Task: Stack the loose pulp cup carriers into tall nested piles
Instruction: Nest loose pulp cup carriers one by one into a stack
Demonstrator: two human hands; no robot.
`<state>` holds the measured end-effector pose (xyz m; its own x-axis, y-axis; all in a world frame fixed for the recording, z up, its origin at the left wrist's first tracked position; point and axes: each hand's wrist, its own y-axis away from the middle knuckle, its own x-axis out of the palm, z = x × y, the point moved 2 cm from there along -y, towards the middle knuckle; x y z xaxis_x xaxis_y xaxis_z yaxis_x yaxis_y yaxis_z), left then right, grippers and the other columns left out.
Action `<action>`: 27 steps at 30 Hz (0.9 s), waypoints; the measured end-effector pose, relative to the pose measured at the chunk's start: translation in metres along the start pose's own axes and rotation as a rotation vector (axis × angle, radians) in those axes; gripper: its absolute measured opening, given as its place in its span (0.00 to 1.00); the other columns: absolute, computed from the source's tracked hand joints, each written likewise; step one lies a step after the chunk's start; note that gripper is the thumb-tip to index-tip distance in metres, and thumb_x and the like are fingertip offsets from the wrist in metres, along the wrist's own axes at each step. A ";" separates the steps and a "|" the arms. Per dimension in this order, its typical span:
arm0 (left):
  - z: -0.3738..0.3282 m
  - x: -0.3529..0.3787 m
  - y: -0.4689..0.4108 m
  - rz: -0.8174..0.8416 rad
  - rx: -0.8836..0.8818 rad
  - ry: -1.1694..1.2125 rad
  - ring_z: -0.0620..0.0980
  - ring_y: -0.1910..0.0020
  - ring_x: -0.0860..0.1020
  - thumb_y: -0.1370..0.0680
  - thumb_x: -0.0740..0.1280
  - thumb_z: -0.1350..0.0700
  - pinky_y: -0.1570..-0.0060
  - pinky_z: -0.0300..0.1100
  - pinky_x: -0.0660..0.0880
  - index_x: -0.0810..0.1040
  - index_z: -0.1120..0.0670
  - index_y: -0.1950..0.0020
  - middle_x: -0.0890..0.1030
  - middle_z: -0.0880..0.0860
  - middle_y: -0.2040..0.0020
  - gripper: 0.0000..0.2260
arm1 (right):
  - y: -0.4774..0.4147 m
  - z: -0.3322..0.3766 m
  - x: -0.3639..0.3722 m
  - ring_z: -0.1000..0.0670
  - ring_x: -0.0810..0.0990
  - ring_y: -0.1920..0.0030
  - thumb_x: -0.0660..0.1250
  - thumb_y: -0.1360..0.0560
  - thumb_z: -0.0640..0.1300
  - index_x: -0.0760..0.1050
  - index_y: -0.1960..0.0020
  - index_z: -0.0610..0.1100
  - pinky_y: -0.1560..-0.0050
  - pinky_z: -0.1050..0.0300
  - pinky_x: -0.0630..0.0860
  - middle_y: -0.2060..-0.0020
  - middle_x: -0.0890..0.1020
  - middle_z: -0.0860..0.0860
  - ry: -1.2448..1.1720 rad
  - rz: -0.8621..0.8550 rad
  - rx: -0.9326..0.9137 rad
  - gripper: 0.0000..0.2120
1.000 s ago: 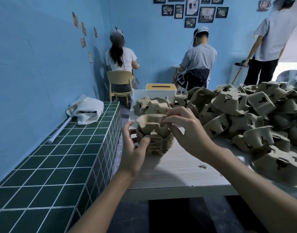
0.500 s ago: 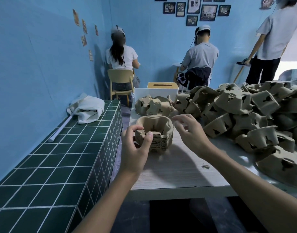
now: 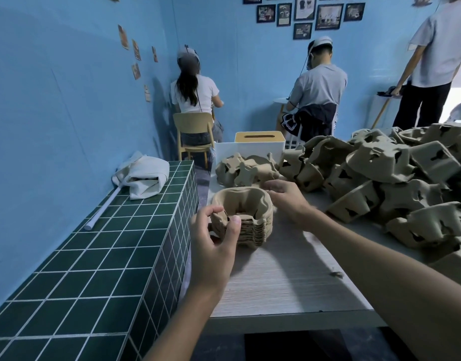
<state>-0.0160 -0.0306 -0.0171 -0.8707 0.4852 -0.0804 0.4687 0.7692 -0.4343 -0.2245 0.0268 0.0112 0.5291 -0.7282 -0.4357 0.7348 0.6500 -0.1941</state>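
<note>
Two bare hands work a nested stack of pulp cup carriers on the pale wood table. Left hand pinches the stack's near-left edge, thumb and fingers curled on it. Right hand rests loosely at the far-right rim, fingers bent, grip unclear. Loose carrier heap sprawls right; smaller pile behind, near a white box.

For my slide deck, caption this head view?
Left hand steadies nested carrier stack; right hand at its rim; loose carriers heaped alongside.
</note>
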 end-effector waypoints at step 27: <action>-0.019 0.028 -0.014 0.314 -0.063 0.121 0.40 0.47 0.80 0.29 0.72 0.46 0.56 0.32 0.77 0.63 0.40 0.33 0.74 0.46 0.42 0.28 | 0.075 0.049 -0.043 0.59 0.71 0.45 0.69 0.24 0.34 0.80 0.42 0.41 0.44 0.53 0.71 0.45 0.80 0.49 0.425 -0.261 -0.898 0.11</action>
<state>-0.0446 -0.0200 0.0039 -0.6605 0.7450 -0.0931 0.7225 0.5969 -0.3488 -0.1710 0.0964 0.0588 0.0755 -0.8466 -0.5269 0.1241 0.5323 -0.8374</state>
